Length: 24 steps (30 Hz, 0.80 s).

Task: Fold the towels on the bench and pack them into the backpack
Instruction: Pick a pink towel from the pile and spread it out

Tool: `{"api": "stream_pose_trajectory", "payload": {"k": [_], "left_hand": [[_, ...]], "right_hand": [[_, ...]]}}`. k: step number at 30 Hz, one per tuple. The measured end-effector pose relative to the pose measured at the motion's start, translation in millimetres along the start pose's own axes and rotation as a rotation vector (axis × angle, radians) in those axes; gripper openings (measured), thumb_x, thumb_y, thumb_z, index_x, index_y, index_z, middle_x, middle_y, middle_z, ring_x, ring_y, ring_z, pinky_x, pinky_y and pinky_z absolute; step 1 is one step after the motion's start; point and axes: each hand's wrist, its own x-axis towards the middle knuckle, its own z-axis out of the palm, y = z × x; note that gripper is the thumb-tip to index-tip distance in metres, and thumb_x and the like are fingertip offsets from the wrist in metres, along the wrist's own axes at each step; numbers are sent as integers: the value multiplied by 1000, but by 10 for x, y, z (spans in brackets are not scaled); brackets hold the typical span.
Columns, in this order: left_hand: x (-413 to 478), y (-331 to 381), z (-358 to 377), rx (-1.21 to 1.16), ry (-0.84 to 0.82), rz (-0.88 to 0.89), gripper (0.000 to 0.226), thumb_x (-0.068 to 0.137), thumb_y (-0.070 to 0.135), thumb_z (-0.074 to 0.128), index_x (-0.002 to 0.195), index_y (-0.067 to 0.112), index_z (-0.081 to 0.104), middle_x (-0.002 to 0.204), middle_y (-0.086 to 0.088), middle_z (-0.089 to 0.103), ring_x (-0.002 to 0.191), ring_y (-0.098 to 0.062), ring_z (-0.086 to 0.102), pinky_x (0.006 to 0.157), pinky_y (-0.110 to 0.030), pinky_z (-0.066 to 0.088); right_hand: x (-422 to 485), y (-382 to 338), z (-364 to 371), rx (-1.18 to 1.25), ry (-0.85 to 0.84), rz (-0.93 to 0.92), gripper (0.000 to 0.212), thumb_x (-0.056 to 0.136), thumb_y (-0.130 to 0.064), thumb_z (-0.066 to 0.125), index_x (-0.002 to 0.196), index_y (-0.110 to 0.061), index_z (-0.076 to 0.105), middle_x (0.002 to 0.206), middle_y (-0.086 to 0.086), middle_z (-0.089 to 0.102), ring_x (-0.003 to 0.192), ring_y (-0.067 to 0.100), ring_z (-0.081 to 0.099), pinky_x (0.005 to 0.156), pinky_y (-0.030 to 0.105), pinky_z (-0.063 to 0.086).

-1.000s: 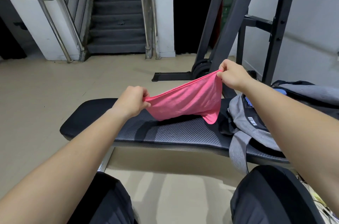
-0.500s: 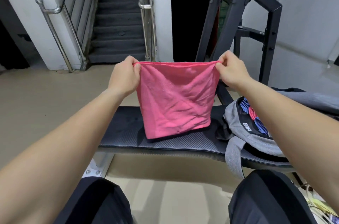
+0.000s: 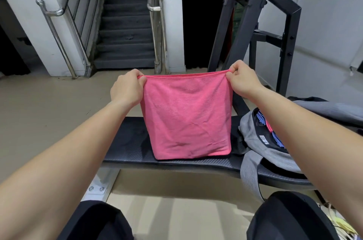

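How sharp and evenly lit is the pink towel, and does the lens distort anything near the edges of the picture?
Head view: the pink towel is sharp, its weave visible, lit softly without glare. Head view: the wide lens stretches the left forearm toward the lower corner. Head view: a soft shadow lies on the floor under the bench.

Nothing is legible; the white label (image 3: 262,138) on the grey backpack (image 3: 249,131) is too blurred.

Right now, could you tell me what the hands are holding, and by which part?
The pink towel: the left hand and the right hand each pinch a top corner, so it hangs spread between them above the bench.
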Motion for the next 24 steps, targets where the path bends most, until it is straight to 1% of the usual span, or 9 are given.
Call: {"api": "stream_pose_trajectory", "payload": {"k": [3, 6, 8, 10, 14, 18, 20, 21, 24], "left_hand": [[146, 41, 121, -27, 10, -13, 21, 100, 37, 48, 103, 26, 66, 105, -4, 71, 101, -33, 61, 74, -35, 38], [292, 143, 128, -114, 89, 20, 17, 99, 32, 50, 101, 28, 67, 100, 1, 71, 97, -27, 62, 76, -33, 39], [325, 183, 80, -157, 122, 46, 17, 99, 30, 51, 100, 28, 68, 94, 4, 69, 88, -19, 59, 77, -31, 40], [305, 131, 74, -186, 95, 75, 15, 99, 30, 52, 98, 28, 67, 91, 7, 69, 86, -16, 60, 81, -32, 46], [-14, -144, 218, -220, -51, 104, 12, 98, 32, 55, 95, 29, 66, 90, 5, 72, 87, -20, 69, 86, -40, 55], [-666, -486, 475, -114, -258, 119, 15, 98, 31, 55, 91, 26, 67, 82, 3, 72, 81, -21, 67, 81, -38, 54], [-964, -639, 584, -63, -403, 86, 17, 96, 28, 54, 82, 30, 64, 73, 6, 71, 74, -18, 68, 77, -39, 56], [-1083, -699, 628, -40, -483, 59, 18, 94, 26, 54, 79, 29, 63, 68, 6, 70, 68, -16, 68, 75, -38, 57], [-1310, -802, 693, -11, -662, 19, 18, 94, 22, 55, 78, 25, 63, 61, 5, 70, 55, -10, 69, 71, -35, 59]], "right_hand": [[138, -1, 80, -13, 28, 26, 6, 100, -18, 44, 99, -16, 50, 84, -1, 58, 83, 22, 57, 66, 36, 44], [252, -40, 121, 198, 86, 100, 10, 101, -14, 41, 94, -19, 45, 87, 5, 63, 72, 20, 67, 70, 43, 60], [282, -27, 113, 273, 99, 131, 12, 100, -11, 42, 92, -20, 45, 87, 8, 68, 70, 19, 70, 71, 45, 63], [247, 17, 79, 298, 82, 132, 14, 97, -8, 46, 89, -20, 48, 84, 7, 71, 74, 21, 71, 73, 43, 62], [-98, 259, 110, 369, -17, 198, 14, 89, -2, 52, 84, -15, 51, 80, 11, 74, 78, 28, 72, 72, 42, 59], [-681, 728, 367, 306, -232, 318, 11, 78, -5, 60, 82, -11, 52, 79, 22, 73, 72, 40, 69, 72, 48, 55], [-980, 912, 494, 252, -343, 358, 14, 81, 3, 58, 83, -8, 50, 81, 31, 70, 62, 30, 61, 62, 39, 48], [-1112, 977, 543, 222, -400, 374, 14, 84, 5, 55, 83, -7, 49, 78, 31, 69, 61, 27, 58, 59, 35, 45], [-1363, 1109, 636, 152, -581, 404, 12, 89, 3, 49, 81, -6, 49, 68, 21, 67, 67, 30, 65, 57, 31, 47]]}}
